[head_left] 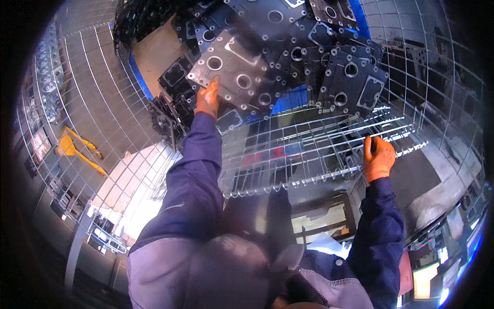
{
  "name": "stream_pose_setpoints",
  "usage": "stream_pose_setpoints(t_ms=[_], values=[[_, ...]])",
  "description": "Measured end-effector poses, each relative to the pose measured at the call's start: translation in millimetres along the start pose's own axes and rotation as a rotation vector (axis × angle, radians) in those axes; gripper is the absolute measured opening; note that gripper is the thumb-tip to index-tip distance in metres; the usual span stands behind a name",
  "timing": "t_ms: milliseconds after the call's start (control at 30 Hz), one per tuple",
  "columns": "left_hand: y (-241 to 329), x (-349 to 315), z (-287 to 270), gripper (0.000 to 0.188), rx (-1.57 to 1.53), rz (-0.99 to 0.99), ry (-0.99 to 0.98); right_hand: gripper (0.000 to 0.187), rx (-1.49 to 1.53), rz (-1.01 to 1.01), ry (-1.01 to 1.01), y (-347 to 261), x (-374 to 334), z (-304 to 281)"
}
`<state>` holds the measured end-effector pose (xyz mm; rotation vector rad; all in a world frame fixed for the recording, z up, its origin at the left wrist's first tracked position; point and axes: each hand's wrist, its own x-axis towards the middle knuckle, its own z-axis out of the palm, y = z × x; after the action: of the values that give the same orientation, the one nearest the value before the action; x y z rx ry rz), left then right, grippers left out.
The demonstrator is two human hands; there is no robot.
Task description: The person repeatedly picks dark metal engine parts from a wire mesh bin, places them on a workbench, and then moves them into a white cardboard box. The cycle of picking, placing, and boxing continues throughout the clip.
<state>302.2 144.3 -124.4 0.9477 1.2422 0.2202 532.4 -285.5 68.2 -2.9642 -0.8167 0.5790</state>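
Note:
My left hand, in an orange glove, reaches into a wire mesh cage and grips the near left edge of a flat grey metal plate, thumb on top. The plate has round bores, a rectangular cutout and small bolt holes. It is tilted over a heap of similar dark plates. My right hand, also gloved in orange, is closed at the rim of the lowered front mesh panel; its fingertips are partly hidden.
Tall mesh walls of the cage rise on both sides. Brown cardboard and blue sheeting show among the plates. A yellow metal frame stands outside to the left. Papers lie below the front panel.

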Motion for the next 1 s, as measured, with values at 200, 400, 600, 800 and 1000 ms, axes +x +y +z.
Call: stream_pose_setpoints(t_ms=[200,400,600,800,1000], values=[[76.0,-73.0,-2.1,0.029,0.067,0.022,-0.010,0.031,0.003,-0.058,0.066,4.7,-1.9,2.9],[136.2,-142.5,26.8,0.033,0.522,0.330,-0.245,0.029,-0.014,0.012,0.034,1.1,-1.0,-1.1],[135.0,-125.6,108.6,0.032,0.825,0.434,-0.689,0.030,0.014,0.066,-0.025,2.9,-2.3,-2.9],[56.7,-100.9,251.7,0.034,0.689,0.371,-0.947,0.031,0.002,-0.027,0.097,1.4,-1.6,2.0],[8.2,-117.2,311.8,0.070,0.873,0.065,-0.590,0.031,0.043,-0.016,0.025,3.7,-1.7,2.1]])
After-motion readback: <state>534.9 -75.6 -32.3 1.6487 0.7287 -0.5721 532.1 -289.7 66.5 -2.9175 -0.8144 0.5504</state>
